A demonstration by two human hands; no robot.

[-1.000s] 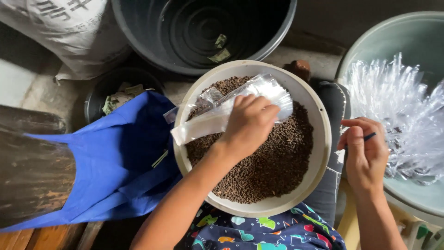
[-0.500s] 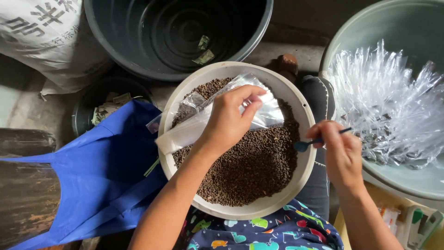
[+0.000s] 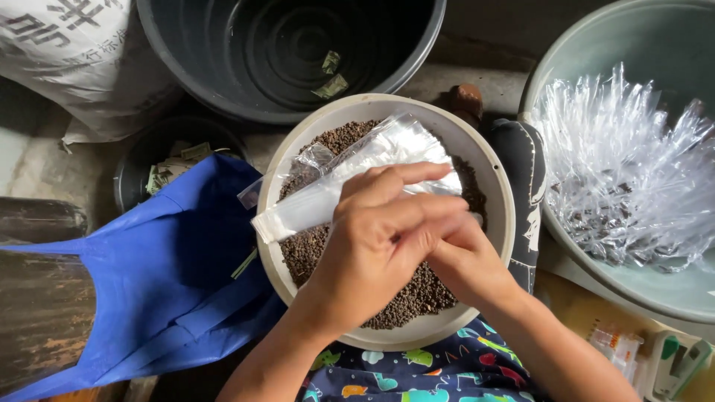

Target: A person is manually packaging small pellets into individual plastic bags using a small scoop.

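Left hand pinches a clear, crinkled plastic bag over a round cream bowl of dark granular pellets; right hand lies beneath it, its grip hidden.

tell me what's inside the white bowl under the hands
The white bowl holds small dark brown pellets, with a clear plastic bag lying across them. The hands cover the middle, so what lies there is hidden.
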